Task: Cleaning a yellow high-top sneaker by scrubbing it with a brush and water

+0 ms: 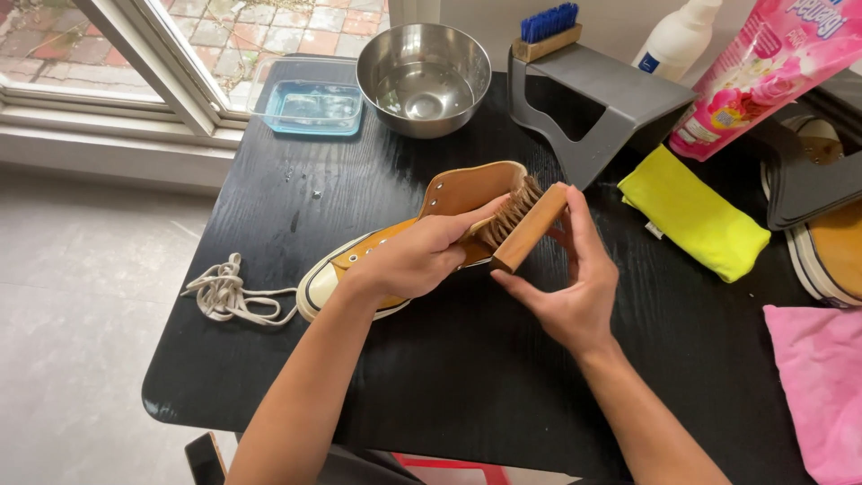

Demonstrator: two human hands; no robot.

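Here, notes as we look down at our own hands.

Left hand: our left hand [417, 256] lies over the tan high-top sneaker [395, 247], fingers curled shut about its collar, seemingly to steady it.
Right hand: our right hand [575, 287] pinches the wooden brush [530, 224] by its block, thumb on one side and fingers on the other, closed on it.
Brush: bristles face the left fingers and touch the shoe's upper; brown, stiff-looking, set in a plain rectangular wood back.
Sneaker: lies on its side on the black table [449, 377], laceless, eyelets bare, pale rubber toe pointing away from the right fingers; canvas by the look, though we cannot tell for sure.
Laces: a cream bundle [224, 292] beyond the toe, well apart from both hands.
Beyond the fingertips: steel bowl [422, 76], smooth and round; clear blue tub [310, 103].
Past the right thumb: folded yellow cloth [696, 220], soft; grey stand [597, 103] with a blue-bristled brush [546, 31].
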